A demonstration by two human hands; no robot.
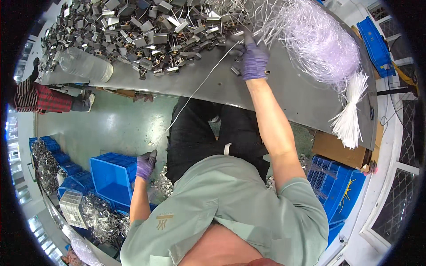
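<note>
My left hand [146,165], in a purple glove with dark fingers, hangs low beside my left thigh. Its fingers are closed on a thin white wire [196,89]. This wire rises slantwise across the table edge to my right hand [254,56]. That hand, gloved alike, reaches over the grey table [213,85] at the edge of a large heap of small grey metal-cased parts [146,37]. Its thumb and fingers are smeared, so their grip is unclear. A small loose part [235,70] lies just left of the right hand's glove.
Tangled clear strands [321,44] and a white wire bundle [350,111] lie at the table's right. A clear plastic bottle [86,64] rests on its side at left. Blue crates [113,177] stand on the floor. Another person [49,97] is at far left.
</note>
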